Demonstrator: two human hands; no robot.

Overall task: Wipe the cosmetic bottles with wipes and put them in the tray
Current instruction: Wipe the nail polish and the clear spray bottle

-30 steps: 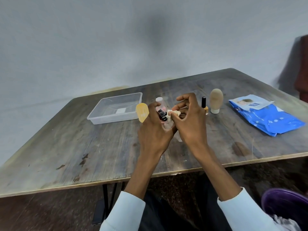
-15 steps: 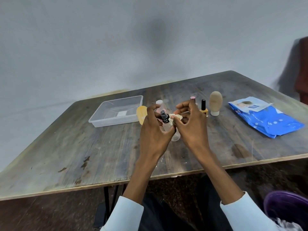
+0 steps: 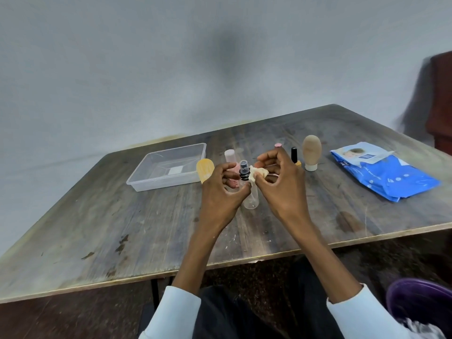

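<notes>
My left hand (image 3: 223, 194) grips a small clear spray bottle (image 3: 251, 200) with a black nozzle, held roughly upright above the middle of the table. My right hand (image 3: 281, 187) pinches a crumpled pale wipe (image 3: 259, 172) against the bottle's neck. A clear plastic tray (image 3: 168, 165) lies to the left, with only a white label in it. Behind my hands stand a pink bottle (image 3: 230, 157), a yellow-orange tube (image 3: 205, 170), a pink-capped item (image 3: 278, 145), a black-capped nail polish (image 3: 294, 155) and a beige tube (image 3: 311, 152).
A blue pack of wipes (image 3: 384, 174) lies at the right of the worn wooden table (image 3: 122, 228). A purple object (image 3: 420, 307) sits low at the right, beside my lap. A dark wooden piece of furniture (image 3: 440, 99) stands at the far right by the wall.
The bottle has turned more upright in my left hand, its clear base now showing below my fingers. The wipe has shifted along the neck by the nozzle.
</notes>
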